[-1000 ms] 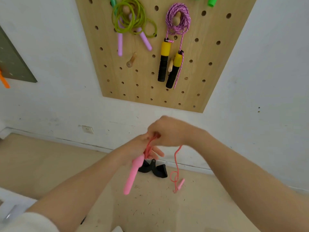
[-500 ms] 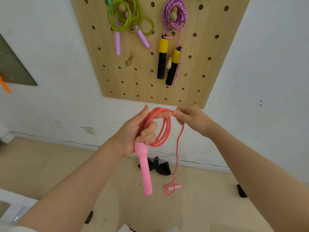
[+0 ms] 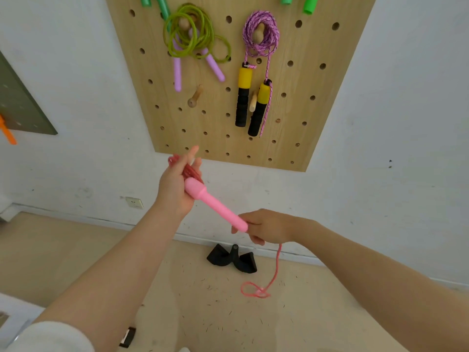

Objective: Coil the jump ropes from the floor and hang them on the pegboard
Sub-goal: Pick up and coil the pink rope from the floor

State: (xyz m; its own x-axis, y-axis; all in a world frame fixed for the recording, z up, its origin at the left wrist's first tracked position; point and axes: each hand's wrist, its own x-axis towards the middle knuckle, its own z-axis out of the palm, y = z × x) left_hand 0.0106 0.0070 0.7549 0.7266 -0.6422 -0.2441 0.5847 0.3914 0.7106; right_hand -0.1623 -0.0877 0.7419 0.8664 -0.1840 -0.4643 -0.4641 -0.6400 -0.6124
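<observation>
I had a single wide-angle view, from the camera worn on the person's head. It faced a white wall and tipped down, so the light wooden pegboard with round holes (image 3: 317,102) filled the top of the frame and the beige floor (image 3: 76,262) the bottom. Both bare forearms reached in from the lower edge, and the left hand (image 3: 177,186) and right hand (image 3: 269,226) sat close, near mid-frame. Straight edges bowed toward the borders.
</observation>
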